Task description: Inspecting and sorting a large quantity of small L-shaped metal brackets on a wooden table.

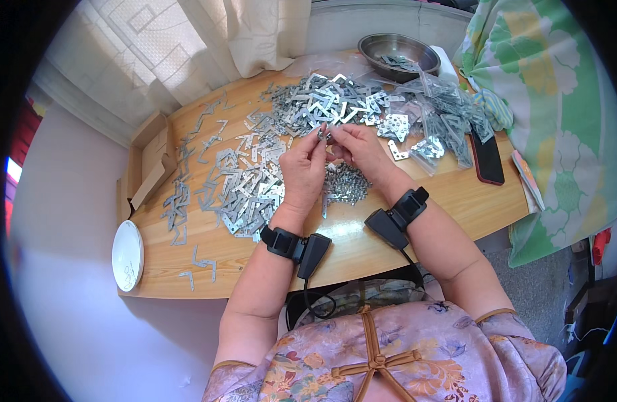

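Observation:
My left hand [303,173] and my right hand [367,153] meet over the middle of the table. Their fingertips pinch a small shiny metal piece [325,133]; its exact kind is too small to make out. Just below the fingers lies a heap of small screws or similar metal bits [346,185], partly covered by my hands. Beyond my hands spreads a large pile of L-shaped metal corner brackets [328,97]. More brackets [251,187] are heaped to the left of my left hand.
Clear plastic bags of brackets [449,110] lie at the right, beside a phone [488,159]. A steel bowl [370,53] stands at the back. An open cardboard box [156,175] and a white plate [126,251] sit at the left edge. Green floral cloth [556,134] hangs at the right.

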`<state>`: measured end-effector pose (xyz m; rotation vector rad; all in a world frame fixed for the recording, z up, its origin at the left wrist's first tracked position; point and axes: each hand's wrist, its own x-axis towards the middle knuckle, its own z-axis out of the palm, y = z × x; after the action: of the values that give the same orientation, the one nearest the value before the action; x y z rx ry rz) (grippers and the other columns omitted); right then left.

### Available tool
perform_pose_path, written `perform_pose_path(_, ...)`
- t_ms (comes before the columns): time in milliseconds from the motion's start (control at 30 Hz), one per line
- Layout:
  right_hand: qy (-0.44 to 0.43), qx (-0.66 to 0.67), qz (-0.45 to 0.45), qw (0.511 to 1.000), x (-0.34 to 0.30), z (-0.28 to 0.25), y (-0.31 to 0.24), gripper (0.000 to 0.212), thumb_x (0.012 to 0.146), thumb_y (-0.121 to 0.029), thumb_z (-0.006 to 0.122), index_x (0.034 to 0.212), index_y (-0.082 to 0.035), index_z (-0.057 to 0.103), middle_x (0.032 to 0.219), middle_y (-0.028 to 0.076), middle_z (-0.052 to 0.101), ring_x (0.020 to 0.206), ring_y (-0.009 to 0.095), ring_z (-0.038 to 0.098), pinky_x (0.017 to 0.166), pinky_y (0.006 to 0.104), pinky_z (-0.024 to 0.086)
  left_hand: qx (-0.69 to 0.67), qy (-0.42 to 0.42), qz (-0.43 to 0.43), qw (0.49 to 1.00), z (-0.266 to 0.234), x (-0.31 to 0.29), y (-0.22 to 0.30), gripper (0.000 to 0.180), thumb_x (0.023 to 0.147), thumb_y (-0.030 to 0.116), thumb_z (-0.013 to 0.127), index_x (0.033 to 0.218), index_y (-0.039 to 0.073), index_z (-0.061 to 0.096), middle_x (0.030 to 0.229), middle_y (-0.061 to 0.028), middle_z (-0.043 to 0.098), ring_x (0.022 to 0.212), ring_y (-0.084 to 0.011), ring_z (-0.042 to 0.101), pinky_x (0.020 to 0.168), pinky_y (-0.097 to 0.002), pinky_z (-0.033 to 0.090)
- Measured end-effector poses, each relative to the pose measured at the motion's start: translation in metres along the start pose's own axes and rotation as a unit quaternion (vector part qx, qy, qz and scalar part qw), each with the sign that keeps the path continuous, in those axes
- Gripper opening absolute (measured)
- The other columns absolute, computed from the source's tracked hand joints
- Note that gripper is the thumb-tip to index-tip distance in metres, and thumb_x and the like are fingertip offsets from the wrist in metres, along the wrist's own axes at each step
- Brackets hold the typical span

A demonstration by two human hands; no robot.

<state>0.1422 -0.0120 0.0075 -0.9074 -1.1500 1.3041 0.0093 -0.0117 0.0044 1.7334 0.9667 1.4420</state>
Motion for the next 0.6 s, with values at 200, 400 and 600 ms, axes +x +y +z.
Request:
perform_pose_path(200, -0.008, -0.025, 0.02, 0.999, 0.002, -0.003, 0.005, 0.025, 0.087, -0.026, 0.055, 0.069, -0.009, 0.056, 0.058, -0.004, 0.048, 0.049, 0.002, 0.038, 0.045, 0.0173, 0.028, -0.001, 0.007, -0.002, 1.0, 0.001, 0.0, -0.001, 0.024, 0.084, 0.002, 0.053, 0.107, 0.003, 0.061, 0.076, -0.0088, 0.066, 0.061, -0.0099, 0.062, 0.055, -0.0215, 0.048)
perform_pose_path(400, -0.041, 0.087, 0.031, 0.995, 0.006, -0.007, 0.015, 0.023, 0.086, -0.023, 0.056, 0.069, -0.007, 0.054, 0.058, -0.003, 0.048, 0.049, 0.005, 0.04, 0.045, 0.0185, 0.029, 0.012, -0.005, 0.014, 1.0, 0.001, 0.001, -0.002, 0.025, 0.084, 0.001, 0.053, 0.107, 0.003, 0.061, 0.074, -0.0086, 0.065, 0.059, -0.0097, 0.062, 0.053, -0.0219, 0.048)
perform_pose_path(600, -0.025, 0.083, 0.038, 0.996, 0.007, -0.006, 0.015, 0.024, 0.087, -0.025, 0.055, 0.07, -0.008, 0.053, 0.058, -0.003, 0.046, 0.049, 0.005, 0.038, 0.045, 0.0186, 0.029, 0.003, -0.022, 0.012, 1.0, 0.0, 0.001, -0.007, 0.026, 0.087, 0.005, 0.053, 0.112, 0.004, 0.059, 0.084, -0.0039, 0.064, 0.062, -0.008, 0.06, 0.051, -0.0192, 0.045)
